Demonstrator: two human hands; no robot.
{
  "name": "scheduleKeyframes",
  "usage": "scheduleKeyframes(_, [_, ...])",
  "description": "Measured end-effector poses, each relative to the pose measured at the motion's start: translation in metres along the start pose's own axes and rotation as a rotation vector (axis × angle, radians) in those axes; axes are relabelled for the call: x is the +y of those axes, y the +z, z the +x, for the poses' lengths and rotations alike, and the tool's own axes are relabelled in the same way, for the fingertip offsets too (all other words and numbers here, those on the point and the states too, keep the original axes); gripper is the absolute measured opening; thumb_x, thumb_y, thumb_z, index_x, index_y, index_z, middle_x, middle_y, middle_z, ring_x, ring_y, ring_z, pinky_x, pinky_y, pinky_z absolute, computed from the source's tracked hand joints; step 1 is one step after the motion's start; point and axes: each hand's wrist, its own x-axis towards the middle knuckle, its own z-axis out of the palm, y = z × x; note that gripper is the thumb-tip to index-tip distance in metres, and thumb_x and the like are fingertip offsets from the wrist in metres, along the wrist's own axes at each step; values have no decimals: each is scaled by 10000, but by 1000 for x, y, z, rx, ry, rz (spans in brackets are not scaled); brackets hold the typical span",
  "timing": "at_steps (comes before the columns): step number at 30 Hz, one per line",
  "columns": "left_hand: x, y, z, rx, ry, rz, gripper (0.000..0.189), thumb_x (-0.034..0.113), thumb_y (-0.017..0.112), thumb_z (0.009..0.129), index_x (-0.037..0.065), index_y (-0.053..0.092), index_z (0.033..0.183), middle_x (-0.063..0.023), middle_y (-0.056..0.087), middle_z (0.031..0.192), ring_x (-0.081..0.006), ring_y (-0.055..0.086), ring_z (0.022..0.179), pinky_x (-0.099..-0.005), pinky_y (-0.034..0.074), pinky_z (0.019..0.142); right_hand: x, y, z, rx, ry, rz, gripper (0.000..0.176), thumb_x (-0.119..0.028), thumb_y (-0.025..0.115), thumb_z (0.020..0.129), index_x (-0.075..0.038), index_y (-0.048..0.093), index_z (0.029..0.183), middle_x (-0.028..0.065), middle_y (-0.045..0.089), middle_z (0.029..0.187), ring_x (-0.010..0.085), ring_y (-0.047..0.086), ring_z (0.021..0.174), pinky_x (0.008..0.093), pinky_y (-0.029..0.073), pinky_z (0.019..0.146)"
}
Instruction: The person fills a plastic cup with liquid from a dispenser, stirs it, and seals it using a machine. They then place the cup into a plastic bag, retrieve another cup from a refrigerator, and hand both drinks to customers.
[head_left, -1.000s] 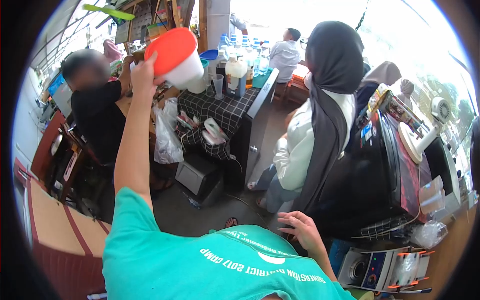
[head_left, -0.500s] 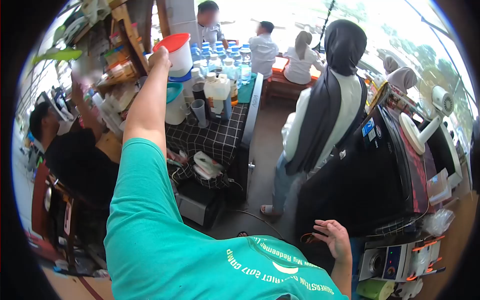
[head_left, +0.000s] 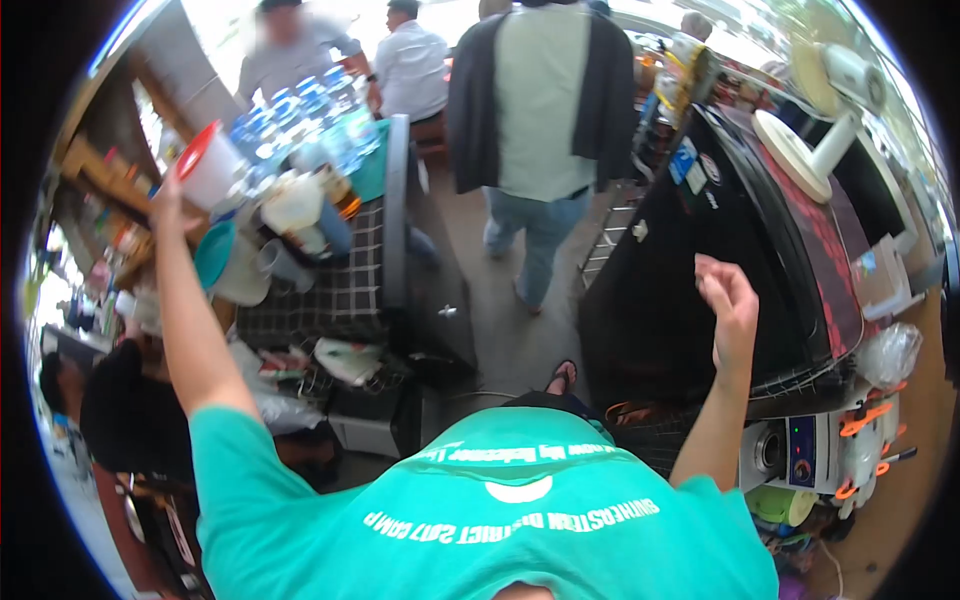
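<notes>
At the far left, my left hand [head_left: 172, 208] reaches to the red-topped white tub [head_left: 212, 170]. Its blurred fingers are bent at the tub's red rim. Just below that tub is a container with a teal lid [head_left: 215, 255], beside a clear plastic cup [head_left: 285, 265]. A white jug [head_left: 292, 208] stands to the right, in front of several blue-capped water bottles [head_left: 310, 120]. My right hand [head_left: 730, 305] is raised in front of the black fridge [head_left: 670, 290]. Its fingers are loosely bent and apart, with nothing in them.
A person in a dark jacket [head_left: 540, 110] stands in the aisle ahead. Another person [head_left: 300, 50] is behind the bottles, and someone in black [head_left: 135, 410] is at the lower left. A white fan [head_left: 835, 140] stands on the fridge. A checked cloth [head_left: 320, 310] covers the left table.
My view has turned, and the table now lies farther left. My left hand stays at the red-topped tub. My right hand has risen, its fingers more bent. The person in the aisle has moved left in view.
</notes>
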Motion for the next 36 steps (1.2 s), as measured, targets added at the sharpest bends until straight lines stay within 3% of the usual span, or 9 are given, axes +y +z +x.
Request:
scheduleKeyframes(2, [39, -12, -95, 187, 146, 201, 708, 600, 665, 894, -4, 678, 1264, -122, 684, 1129, -280, 663, 1007, -416, 614, 700, 12, -3, 51, 92, -280, 48, 129, 18, 578, 893, 25, 649, 1000, 136, 707, 1156, 194, 648, 1103, 336, 469, 1027])
scheduleKeyframes(4, [44, -10, -150, 232, 335, 87, 592, 541, 704, 903, 9, 732, 1161, -77, 714, 1060, -218, 686, 989, -340, 582, 670, 22, -1, 104, 195, -452, 27, 157, 51, 554, 830, 18, 653, 947, 137, 721, 1132, 198, 650, 1114, 332, 461, 1042])
scheduleKeyframes(8, [81, 83, -327, 280, 648, -310, 322, 209, 597, 1018, -83, 722, 1071, -140, 744, 1035, -237, 728, 886, -320, 607, 764, 22, 11, 201, 410, -674, -670, 132, -110, 667, 821, -36, 690, 927, 148, 735, 1071, 333, 645, 1122, 434, 455, 1042])
scheduleKeyframes(12, [94, 219, -369, 181, 865, -422, 218, 55, 572, 980, -102, 721, 992, -160, 743, 1051, -236, 738, 815, -309, 602, 807, 40, 24, 273, 370, -225, -1112, 426, -392, 715, 847, -82, 679, 1137, 118, 687, 1176, 341, 592, 1163, 470, 410, 1048])
scheduleKeyframes(18, [117, 461, -386, -441, 842, -194, 249, 259, 735, 877, 12, 750, 854, -130, 698, 715, -167, 669, 628, -331, 516, 579, 44, 31, 324, 314, -64, -1268, 593, -556, 662, 875, -79, 664, 1227, 133, 670, 1237, 360, 660, 1112, 492, 511, 932])
scheduleKeyframes(22, [87, 583, -394, -1022, 798, 23, 252, 303, 747, 850, 55, 772, 883, -152, 738, 852, -281, 732, 789, -392, 560, 732, 63, 49, 336, 423, -192, -1486, 551, -538, 696, 862, -124, 655, 1223, 125, 655, 1205, 343, 648, 1076, 482, 504, 889])
scheduleKeyframes(26, [45, 706, -385, -1627, 1028, 362, 293, 372, 727, 842, 156, 778, 1032, -124, 763, 1013, -337, 724, 953, -465, 571, 834, 70, 63, 337, 468, -155, -1544, 525, -468, 706, 875, -126, 606, 1261, 106, 610, 1217, 335, 595, 1107, 468, 463, 898])
scheduleKeyframes(30, [31, 825, -404, -1971, 1262, 408, 213, 304, 712, 858, 154, 756, 1002, -118, 753, 983, -325, 719, 974, -477, 559, 839, 83, 69, 356, 668, -73, -1560, 473, -372, 729, 881, -80, 597, 1228, 124, 621, 1155, 344, 609, 1058, 455, 467, 878])
scheduleKeyframes(36, [42, 894, -412, -2389, 1537, 380, 242, 307, 679, 873, 120, 736, 1014, -150, 734, 987, -363, 704, 963, -489, 547, 840, 74, 83, 380, 880, 72, -1397, 234, -239, 747, 885, -73, 648, 1019, 111, 658, 994, 364, 633, 956, 462, 473, 827])
